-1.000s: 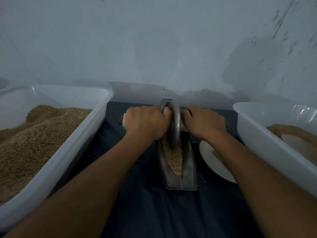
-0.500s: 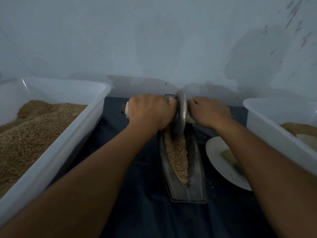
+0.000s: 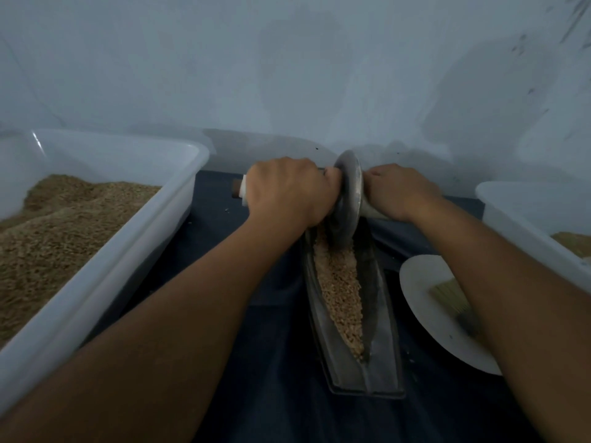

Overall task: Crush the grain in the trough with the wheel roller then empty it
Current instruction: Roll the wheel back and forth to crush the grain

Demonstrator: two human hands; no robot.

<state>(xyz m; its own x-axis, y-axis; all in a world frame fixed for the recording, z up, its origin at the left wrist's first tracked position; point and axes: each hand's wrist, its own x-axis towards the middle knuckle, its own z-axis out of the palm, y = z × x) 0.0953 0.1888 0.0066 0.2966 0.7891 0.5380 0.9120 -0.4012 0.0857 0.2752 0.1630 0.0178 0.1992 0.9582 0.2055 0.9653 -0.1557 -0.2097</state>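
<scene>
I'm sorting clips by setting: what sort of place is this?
Probably a small manual grain-processing workspace: a metal trough of grain with a wheel roller, a white tub of grain, on a dark cloth against a bare wall.

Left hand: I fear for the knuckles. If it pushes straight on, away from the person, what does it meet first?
Probably the wall. The left hand grips the wheel roller at the trough's far end; depth is unclear.

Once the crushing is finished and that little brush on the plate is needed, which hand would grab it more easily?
Probably the right hand. The brush lies on the white plate, right of the trough and under that forearm. The left hand would have to cross the wheel roller.
</scene>
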